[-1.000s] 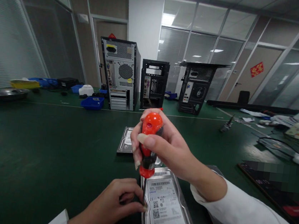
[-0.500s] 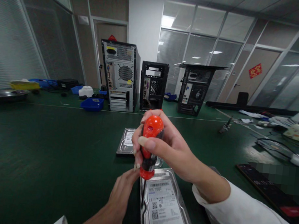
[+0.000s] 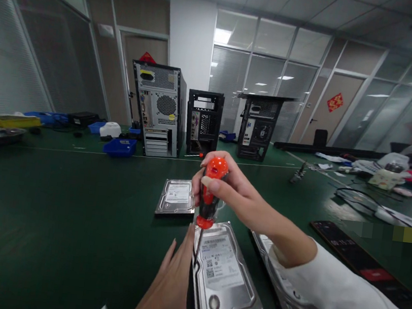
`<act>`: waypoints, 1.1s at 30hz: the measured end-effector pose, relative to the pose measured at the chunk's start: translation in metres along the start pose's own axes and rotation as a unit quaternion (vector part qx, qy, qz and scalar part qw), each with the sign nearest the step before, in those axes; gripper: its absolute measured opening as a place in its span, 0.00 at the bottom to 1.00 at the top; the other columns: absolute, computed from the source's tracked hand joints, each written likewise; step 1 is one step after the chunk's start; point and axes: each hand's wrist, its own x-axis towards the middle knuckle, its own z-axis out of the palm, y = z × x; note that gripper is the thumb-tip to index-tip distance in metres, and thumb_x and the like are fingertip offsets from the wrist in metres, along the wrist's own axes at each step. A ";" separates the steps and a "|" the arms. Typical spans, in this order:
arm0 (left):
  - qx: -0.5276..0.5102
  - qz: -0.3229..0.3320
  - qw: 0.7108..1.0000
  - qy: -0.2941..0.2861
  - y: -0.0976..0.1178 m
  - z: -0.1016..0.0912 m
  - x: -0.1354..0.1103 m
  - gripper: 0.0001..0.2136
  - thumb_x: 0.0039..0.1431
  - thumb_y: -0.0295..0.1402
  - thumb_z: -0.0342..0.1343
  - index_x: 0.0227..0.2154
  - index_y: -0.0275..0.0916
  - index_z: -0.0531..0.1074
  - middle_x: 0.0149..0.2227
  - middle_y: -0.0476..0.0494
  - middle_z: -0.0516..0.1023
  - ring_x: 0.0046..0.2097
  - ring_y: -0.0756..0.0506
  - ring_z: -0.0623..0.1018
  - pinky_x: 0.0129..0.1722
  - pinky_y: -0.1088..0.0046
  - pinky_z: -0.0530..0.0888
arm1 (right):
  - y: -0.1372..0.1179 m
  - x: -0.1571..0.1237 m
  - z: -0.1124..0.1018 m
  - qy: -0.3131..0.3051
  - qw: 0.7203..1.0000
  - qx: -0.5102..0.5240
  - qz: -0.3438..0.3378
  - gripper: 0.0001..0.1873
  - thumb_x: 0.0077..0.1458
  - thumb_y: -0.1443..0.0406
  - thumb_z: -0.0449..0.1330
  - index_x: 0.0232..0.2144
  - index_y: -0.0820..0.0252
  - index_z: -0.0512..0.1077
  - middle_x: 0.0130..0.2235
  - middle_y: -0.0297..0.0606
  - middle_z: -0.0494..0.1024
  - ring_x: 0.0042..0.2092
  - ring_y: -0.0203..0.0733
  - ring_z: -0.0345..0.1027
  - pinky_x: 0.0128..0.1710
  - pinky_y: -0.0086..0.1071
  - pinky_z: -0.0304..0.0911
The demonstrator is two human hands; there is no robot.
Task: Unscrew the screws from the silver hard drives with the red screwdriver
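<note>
A silver hard drive [image 3: 224,270] with a white label lies in front of me, label up. My right hand [image 3: 221,183] is closed around the red and black handle of a screwdriver [image 3: 211,195]. Its shaft points down, and the tip is at the drive's left edge. Along that same left edge, my left hand [image 3: 173,279] holds the drive, its fingers stretched forward and a bit of skin showing at the near end. Under my right forearm lies another hard drive [image 3: 282,287], partly hidden. A third hard drive [image 3: 176,198] sits farther back, just left of my right hand.
Three computer cases, a large one [image 3: 159,109], a small one [image 3: 204,122] and one with a panel on top [image 3: 259,126], stand at the back. A blue tray [image 3: 120,147] is at left. To the right lie a dark phone-like device [image 3: 350,255] and cables [image 3: 357,199].
My view has shifted, showing more of the drives. The right hand still has the screwdriver upright at the drive's left edge. My left hand has moved nearer along that edge, its fingers straighter.
</note>
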 end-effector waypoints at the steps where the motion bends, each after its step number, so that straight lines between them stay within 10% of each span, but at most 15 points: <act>1: -0.014 -0.015 1.000 -0.009 0.006 -0.005 0.003 0.55 0.38 0.48 0.64 0.65 0.37 0.37 0.66 0.33 0.43 0.64 0.27 0.45 0.62 0.44 0.43 | 0.001 0.001 -0.003 -0.004 1.000 -0.005 0.003 0.11 0.60 0.64 0.55 0.43 0.56 0.56 0.34 0.31 0.68 0.36 0.33 0.66 0.38 0.29 0.64; 10: -0.054 -0.074 0.994 -0.061 0.019 -0.023 0.022 0.62 0.36 0.42 0.65 0.63 0.34 0.22 0.66 0.31 0.35 0.66 0.31 0.38 0.62 0.45 0.38 | 0.014 0.016 -0.034 0.011 1.000 -0.015 0.015 0.13 0.59 0.59 0.55 0.41 0.55 0.54 0.32 0.29 0.68 0.31 0.32 0.68 0.34 0.31 0.68; 27: -0.060 -0.099 0.989 -0.089 0.011 -0.028 0.024 0.61 0.36 0.47 0.66 0.64 0.32 0.30 0.66 0.34 0.34 0.66 0.33 0.38 0.63 0.49 0.40 | 0.015 0.024 -0.038 -0.041 0.998 -0.038 0.002 0.11 0.60 0.63 0.54 0.41 0.56 0.55 0.34 0.31 0.69 0.34 0.34 0.69 0.35 0.31 0.68; 30: -0.132 -0.133 0.978 -0.087 0.007 -0.033 0.023 0.57 0.33 0.49 0.68 0.64 0.40 0.43 0.67 0.38 0.31 0.66 0.30 0.39 0.62 0.45 0.47 | 0.009 0.022 -0.039 -0.052 0.997 -0.056 0.003 0.11 0.59 0.63 0.55 0.41 0.57 0.56 0.35 0.33 0.69 0.34 0.35 0.69 0.35 0.32 0.67; 33: -0.197 -0.119 0.973 0.015 -0.004 -0.033 0.027 0.29 0.43 0.43 0.66 0.50 0.43 0.70 0.65 0.41 0.46 0.64 0.33 0.52 0.61 0.51 0.53 | -0.002 0.018 -0.041 -0.059 0.991 -0.122 0.004 0.11 0.57 0.65 0.58 0.40 0.60 0.60 0.38 0.35 0.68 0.37 0.35 0.67 0.39 0.32 0.66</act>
